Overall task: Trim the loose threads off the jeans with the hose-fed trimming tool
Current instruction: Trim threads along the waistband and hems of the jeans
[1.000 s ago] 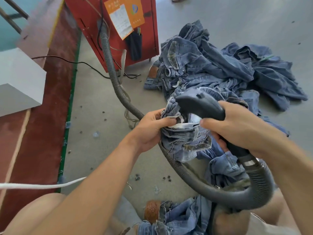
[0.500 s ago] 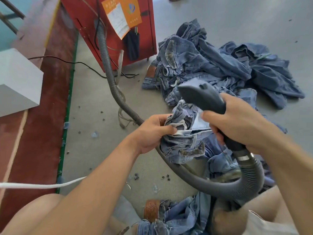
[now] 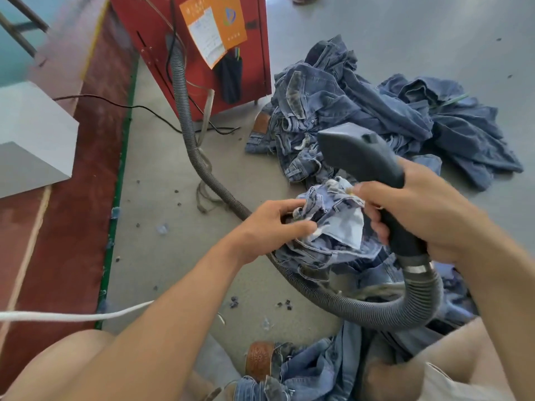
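My right hand (image 3: pixel 425 215) grips the handle of the dark grey trimming tool (image 3: pixel 359 154), whose wide head points up and left, lifted off the cloth. A grey ribbed hose (image 3: pixel 333 305) loops from the handle under my arms and back to the red machine (image 3: pixel 199 70). My left hand (image 3: pixel 272 227) pinches a bunched part of the blue jeans (image 3: pixel 333 227), showing pale pocket lining, just left of the handle. My right fingertips also touch that cloth.
A heap of blue jeans (image 3: pixel 376 111) lies on the grey floor behind the tool. More denim with a brown leather patch (image 3: pixel 257 360) lies by my knees. A white block (image 3: pixel 31 137) sits at the left on a red strip, and a white cord (image 3: pixel 72 315) crosses the lower left.
The tool head has lifted off the jeans and moved up and right. My left hand has regripped the bunched cloth, turning out pale lining, and my right fingers have come onto it.
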A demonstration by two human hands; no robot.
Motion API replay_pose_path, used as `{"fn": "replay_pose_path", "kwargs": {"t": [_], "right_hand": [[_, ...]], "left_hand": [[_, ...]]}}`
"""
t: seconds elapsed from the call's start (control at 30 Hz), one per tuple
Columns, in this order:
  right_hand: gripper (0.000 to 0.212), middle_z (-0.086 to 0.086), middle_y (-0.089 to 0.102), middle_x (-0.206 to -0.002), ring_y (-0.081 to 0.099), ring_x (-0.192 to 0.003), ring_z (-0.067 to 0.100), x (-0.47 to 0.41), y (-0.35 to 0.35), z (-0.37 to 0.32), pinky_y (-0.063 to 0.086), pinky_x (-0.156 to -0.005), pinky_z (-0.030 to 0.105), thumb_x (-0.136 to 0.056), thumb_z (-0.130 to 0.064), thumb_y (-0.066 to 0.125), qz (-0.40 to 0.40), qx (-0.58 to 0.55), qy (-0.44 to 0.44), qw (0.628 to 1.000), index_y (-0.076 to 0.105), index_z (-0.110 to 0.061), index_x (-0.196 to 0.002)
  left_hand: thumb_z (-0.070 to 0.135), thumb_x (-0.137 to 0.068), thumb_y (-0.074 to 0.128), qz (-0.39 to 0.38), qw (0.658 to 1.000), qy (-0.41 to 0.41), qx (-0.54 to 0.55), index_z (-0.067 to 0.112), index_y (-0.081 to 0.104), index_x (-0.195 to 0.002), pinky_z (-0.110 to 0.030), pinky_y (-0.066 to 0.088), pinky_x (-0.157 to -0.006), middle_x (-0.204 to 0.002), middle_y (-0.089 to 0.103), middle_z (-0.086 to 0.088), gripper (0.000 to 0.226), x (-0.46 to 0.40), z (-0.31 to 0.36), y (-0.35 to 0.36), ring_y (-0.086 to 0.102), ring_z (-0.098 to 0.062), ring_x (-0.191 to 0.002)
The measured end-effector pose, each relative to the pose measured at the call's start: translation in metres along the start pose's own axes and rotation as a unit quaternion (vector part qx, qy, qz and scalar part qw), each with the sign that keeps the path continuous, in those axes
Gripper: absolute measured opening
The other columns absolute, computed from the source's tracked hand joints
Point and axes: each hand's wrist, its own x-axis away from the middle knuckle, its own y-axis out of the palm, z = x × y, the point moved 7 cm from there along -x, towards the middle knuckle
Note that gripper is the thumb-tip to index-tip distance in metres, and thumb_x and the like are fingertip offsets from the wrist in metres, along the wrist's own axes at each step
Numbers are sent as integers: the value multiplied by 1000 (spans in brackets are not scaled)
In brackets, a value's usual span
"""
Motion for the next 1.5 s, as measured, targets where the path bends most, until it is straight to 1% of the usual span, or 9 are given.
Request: {"fn": "replay_pose_path", "kwargs": {"t": [0.27, 0.43, 0.63, 0.77, 0.87, 1.0, 1.1, 1.27, 1.5], "right_hand": [[19, 14, 61, -60, 52, -45, 27, 15, 6, 13, 47, -42, 32, -94, -17, 69, -84, 111, 60, 988, 52, -9, -94], [17, 13, 60, -58, 51, -44, 27, 10, 27, 7, 48, -43, 32, -97, -15, 66, -74, 106, 36, 991, 51, -8, -95], [17, 8, 53, -57, 46, -44, 22, -7, -12, 18, 45, -42, 32, -96, -14, 68, 70, -58, 73, 993, 52, -9, -98], [21, 10, 56, -59, 48, -45, 26, -4, -15, 31, 45, -42, 33, -95, -17, 69, 25, -6, 99, 995, 50, -10, -90], [21, 10, 58, -58, 50, -45, 27, -2, -4, 33, 46, -42, 31, -96, -19, 69, -16, 50, 93, 994, 51, -9, -95], [23, 12, 61, -61, 53, -47, 29, 3, 5, 29, 51, -46, 36, -94, -21, 69, -54, 89, 71, 992, 52, -8, -100], [22, 12, 61, -61, 53, -46, 30, 5, 7, 22, 52, -47, 37, -94, -20, 69, -52, 95, 53, 993, 52, -8, -99], [17, 16, 63, -63, 54, -46, 31, 10, 12, 7, 51, -46, 32, -95, -19, 68, -64, 108, 27, 992, 52, -11, -95], [21, 14, 61, -59, 54, -44, 29, 22, 16, -14, 49, -45, 29, -95, -19, 68, -47, 99, -21, 994, 50, -9, -93]], "left_hand": [[7, -90, 75, 198, 976, 69, -62, 12, 72, -127, -43, 52, -104, -121, 71, -1, 37, -2, 10, -22, 67, -17, -114], [5, -83, 81, 221, 960, 106, -135, 12, 77, -119, -31, 52, -94, -110, 67, 4, 37, -5, 14, -7, 64, -15, -101], [8, -86, 75, 238, 970, 12, 50, 36, 74, -104, -28, 57, -89, -103, 76, 8, 33, -5, -6, -29, 68, -8, -93], [25, -75, 92, 239, 968, -56, 50, 28, 75, -115, -20, 56, -78, -98, 77, 11, 44, -8, -16, -43, 72, -5, -90], [45, -75, 90, 260, 959, -77, -79, 21, 79, -84, -33, 52, -68, -72, 75, 10, 28, -8, -19, -45, 67, -12, -69], [46, -81, 83, 335, 936, -103, 36, 18, 76, -74, -33, 53, -66, -64, 71, 11, 30, -3, -25, -54, 64, -7, -60], [36, -81, 82, 282, 930, -128, 198, 14, 81, -92, -43, 63, -81, -93, 80, -8, 25, -3, -25, -52, 77, -29, -90], [21, -90, 78, 177, 938, -122, 271, 11, 79, -99, -34, 61, -68, -99, 79, -14, 14, -3, -15, -36, 78, -28, -84], [22, -86, 79, 204, 961, -110, 148, 13, 80, -91, -47, 62, -89, -95, 80, -9, 11, -5, -17, -37, 77, -30, -93]]}}
